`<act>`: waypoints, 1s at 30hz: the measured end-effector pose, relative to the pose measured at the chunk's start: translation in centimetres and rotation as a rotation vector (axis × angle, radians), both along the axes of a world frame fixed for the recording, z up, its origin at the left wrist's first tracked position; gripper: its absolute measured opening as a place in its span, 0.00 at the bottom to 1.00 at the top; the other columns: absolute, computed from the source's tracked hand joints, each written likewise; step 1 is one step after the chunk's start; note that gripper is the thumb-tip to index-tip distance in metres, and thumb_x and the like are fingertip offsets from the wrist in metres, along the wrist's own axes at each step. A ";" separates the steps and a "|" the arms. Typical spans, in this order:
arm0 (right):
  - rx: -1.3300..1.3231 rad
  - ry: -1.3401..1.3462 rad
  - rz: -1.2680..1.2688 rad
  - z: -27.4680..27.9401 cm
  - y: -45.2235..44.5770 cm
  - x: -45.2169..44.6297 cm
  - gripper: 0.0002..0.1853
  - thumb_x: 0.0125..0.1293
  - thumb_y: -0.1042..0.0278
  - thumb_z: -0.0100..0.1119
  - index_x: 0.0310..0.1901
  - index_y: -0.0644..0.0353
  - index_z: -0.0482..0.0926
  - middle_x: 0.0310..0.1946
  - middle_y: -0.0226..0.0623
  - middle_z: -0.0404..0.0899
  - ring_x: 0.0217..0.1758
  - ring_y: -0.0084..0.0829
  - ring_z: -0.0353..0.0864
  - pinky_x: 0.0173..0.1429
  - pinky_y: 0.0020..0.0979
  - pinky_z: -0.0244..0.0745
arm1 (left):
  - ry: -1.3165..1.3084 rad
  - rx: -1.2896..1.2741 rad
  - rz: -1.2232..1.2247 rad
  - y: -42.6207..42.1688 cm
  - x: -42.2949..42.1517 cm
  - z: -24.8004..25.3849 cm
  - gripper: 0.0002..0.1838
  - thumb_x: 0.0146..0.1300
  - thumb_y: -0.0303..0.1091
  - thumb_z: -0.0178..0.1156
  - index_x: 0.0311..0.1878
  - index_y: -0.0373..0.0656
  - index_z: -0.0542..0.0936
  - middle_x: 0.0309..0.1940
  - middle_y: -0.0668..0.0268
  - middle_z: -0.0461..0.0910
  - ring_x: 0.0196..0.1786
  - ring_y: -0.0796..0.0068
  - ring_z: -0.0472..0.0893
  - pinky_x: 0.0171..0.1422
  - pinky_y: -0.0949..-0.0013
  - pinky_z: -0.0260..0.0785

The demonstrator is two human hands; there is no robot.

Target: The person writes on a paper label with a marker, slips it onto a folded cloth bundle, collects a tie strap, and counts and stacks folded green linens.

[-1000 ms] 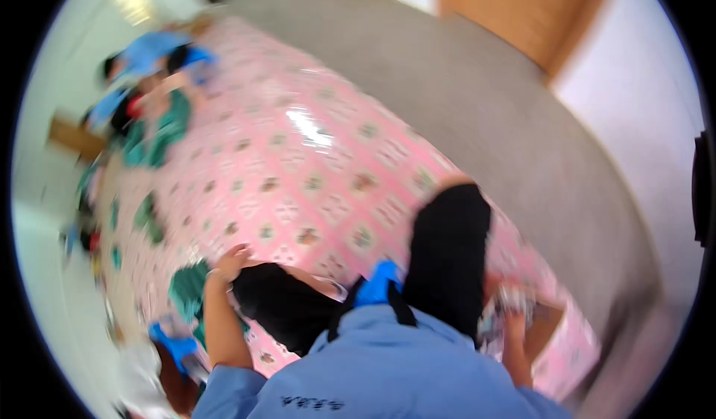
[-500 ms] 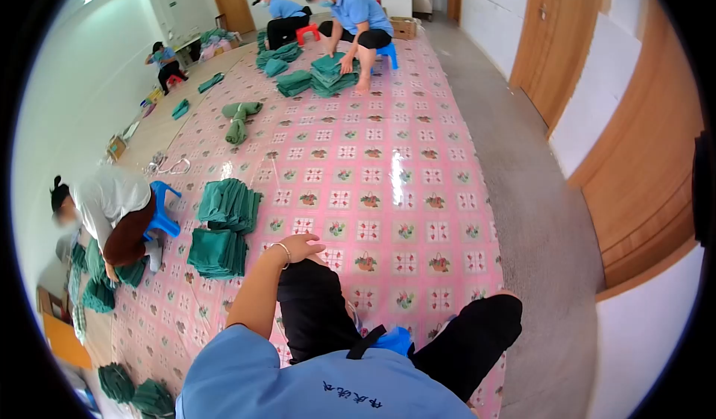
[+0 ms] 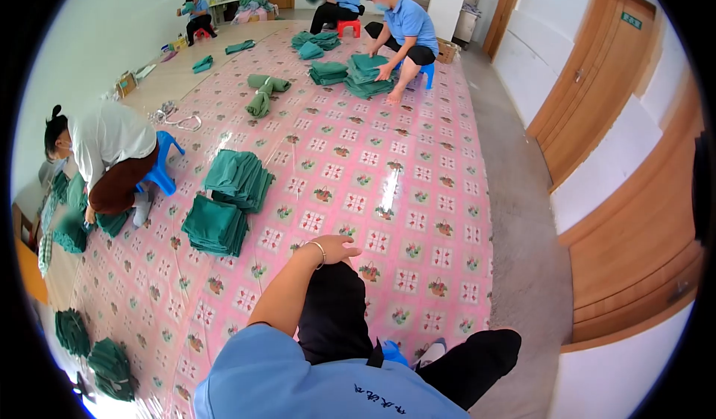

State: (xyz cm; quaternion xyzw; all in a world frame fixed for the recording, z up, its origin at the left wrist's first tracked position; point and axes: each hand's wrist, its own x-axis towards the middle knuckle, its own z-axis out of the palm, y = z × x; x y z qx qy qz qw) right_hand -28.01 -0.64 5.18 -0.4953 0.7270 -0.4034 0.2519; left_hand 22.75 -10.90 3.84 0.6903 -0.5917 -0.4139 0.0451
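My left hand point(image 3: 335, 250) rests on my bent left knee, palm down, with its fingers apart and nothing in it. A pale bracelet circles the wrist. My right hand is out of the frame. Nearest to my left hand, on the pink patterned floor sheet point(image 3: 350, 188), stand two neat piles of folded green cloth, one pile point(image 3: 239, 180) touching the other pile point(image 3: 215, 225).
A person in white point(image 3: 112, 147) bends over green cloth at left. Two bundles point(image 3: 110, 367) lie at lower left. Ahead, a seated co-worker point(image 3: 406, 27) has both hands on stacked cloth point(image 3: 365, 76); rolled green cloth point(image 3: 262, 95) lies nearer. Doors point(image 3: 593, 76) line the right wall.
The view has swung from its earlier blurred tilt and shifted slightly since. My left hand stays at my knee. My right hand, beside a blurred object earlier, has left view.
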 end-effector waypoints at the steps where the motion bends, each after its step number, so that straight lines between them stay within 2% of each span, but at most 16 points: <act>1: -0.014 0.004 -0.023 0.5 0.1 -0.5 0.19 0.72 0.67 0.47 0.61 0.63 0.71 0.53 0.47 0.77 0.55 0.41 0.78 0.57 0.39 0.75 | -0.002 -0.003 0.003 0.2 0.0 0.3 0.42 0.59 0.66 0.52 0.70 0.47 0.66 0.66 0.52 0.69 0.68 0.53 0.68 0.72 0.59 0.58; 6: -0.131 -0.011 -0.152 3.7 0.4 -4.2 0.19 0.71 0.68 0.48 0.61 0.64 0.71 0.54 0.47 0.77 0.55 0.40 0.78 0.57 0.38 0.75 | 0.035 -0.028 0.039 1.6 0.8 0.7 0.42 0.59 0.66 0.52 0.69 0.47 0.66 0.66 0.52 0.69 0.68 0.52 0.67 0.72 0.59 0.58; 12: -0.434 -0.024 -0.410 10.1 3.4 -14.3 0.19 0.71 0.69 0.50 0.62 0.64 0.71 0.54 0.47 0.77 0.55 0.39 0.78 0.58 0.37 0.75 | 0.058 -0.088 0.080 3.0 2.3 0.2 0.39 0.61 0.65 0.51 0.68 0.46 0.68 0.64 0.51 0.70 0.67 0.53 0.69 0.71 0.59 0.58; 14: -0.571 -0.028 -0.516 13.4 6.6 -19.0 0.20 0.71 0.69 0.51 0.62 0.64 0.71 0.54 0.46 0.77 0.55 0.39 0.79 0.58 0.37 0.75 | 0.072 -0.139 0.035 3.1 2.4 0.0 0.38 0.62 0.64 0.50 0.67 0.45 0.69 0.64 0.51 0.71 0.67 0.54 0.69 0.71 0.60 0.59; 15: -0.640 -0.019 -0.569 15.0 9.3 -21.4 0.20 0.71 0.69 0.51 0.62 0.64 0.71 0.54 0.46 0.77 0.55 0.39 0.79 0.58 0.36 0.75 | 0.112 -0.164 0.002 3.7 1.8 2.5 0.35 0.64 0.61 0.50 0.65 0.44 0.71 0.61 0.50 0.73 0.64 0.55 0.72 0.69 0.60 0.61; 16: -0.700 -0.016 -0.621 16.7 12.4 -23.2 0.20 0.71 0.69 0.51 0.62 0.64 0.71 0.54 0.46 0.77 0.55 0.39 0.79 0.58 0.36 0.75 | 0.052 -0.176 0.043 3.0 2.3 -0.4 0.33 0.65 0.58 0.52 0.63 0.42 0.72 0.58 0.50 0.76 0.61 0.54 0.75 0.66 0.60 0.64; 18: -0.817 0.007 -0.708 20.2 18.8 -25.3 0.20 0.71 0.69 0.52 0.62 0.65 0.70 0.55 0.46 0.76 0.55 0.39 0.79 0.58 0.36 0.75 | 0.152 -0.177 0.039 3.5 1.9 1.3 0.30 0.66 0.52 0.53 0.64 0.42 0.71 0.54 0.52 0.79 0.57 0.56 0.78 0.62 0.61 0.68; 21: -0.955 0.097 -0.816 26.1 24.6 -22.5 0.20 0.71 0.70 0.53 0.62 0.65 0.70 0.55 0.46 0.76 0.55 0.38 0.79 0.58 0.35 0.75 | 0.293 -0.143 0.094 3.4 2.7 -0.3 0.27 0.68 0.47 0.53 0.66 0.41 0.70 0.54 0.53 0.77 0.54 0.65 0.78 0.60 0.67 0.68; 23: -0.995 0.197 -0.939 29.2 23.3 -17.8 0.17 0.70 0.73 0.53 0.58 0.65 0.74 0.49 0.42 0.80 0.47 0.32 0.82 0.47 0.28 0.78 | 0.359 -0.136 0.095 2.3 3.6 -1.7 0.27 0.70 0.46 0.54 0.66 0.40 0.69 0.53 0.56 0.77 0.51 0.69 0.78 0.60 0.70 0.67; 26: -1.103 0.223 -0.817 30.5 23.7 -18.7 0.17 0.70 0.74 0.51 0.58 0.70 0.73 0.49 0.45 0.79 0.47 0.33 0.82 0.44 0.27 0.77 | 0.326 -0.142 0.059 1.5 3.2 -2.2 0.28 0.70 0.49 0.53 0.64 0.38 0.71 0.52 0.59 0.77 0.49 0.71 0.78 0.59 0.70 0.66; 30: -1.147 0.388 -0.712 35.5 21.9 -17.3 0.15 0.71 0.77 0.47 0.56 0.75 0.72 0.50 0.52 0.78 0.47 0.37 0.82 0.48 0.29 0.78 | 0.338 -0.115 0.019 0.3 3.4 -3.0 0.29 0.69 0.51 0.52 0.64 0.38 0.71 0.52 0.59 0.77 0.49 0.70 0.78 0.59 0.69 0.67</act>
